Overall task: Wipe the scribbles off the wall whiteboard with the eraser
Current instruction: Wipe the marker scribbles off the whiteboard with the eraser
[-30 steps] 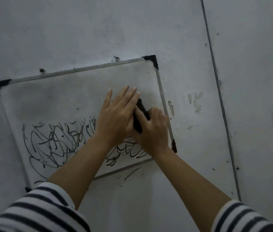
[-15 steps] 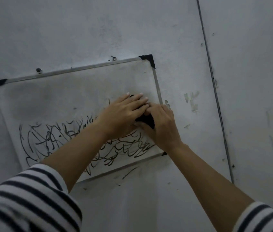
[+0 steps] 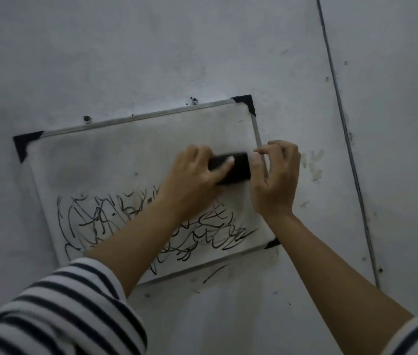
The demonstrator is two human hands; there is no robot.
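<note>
Eraser point(image 3: 231, 168): black block lying flat on the whiteboard point(image 3: 105, 160), toward its 3 o'clock edge, above the scribbles point(image 3: 115, 219).
Left hand point(image 3: 197, 180): fingers wrapped over the eraser's 9 o'clock end, clamped on it.
Right hand point(image 3: 277, 180): at the eraser's 3 o'clock side, fingers curled, fingertips near its end; contact unclear.
Handling: likely light and stiff-backed with a soft face; grip the long sides and press flat.
Scribbles: fill the board's 6 o'clock half, unwiped.
</note>
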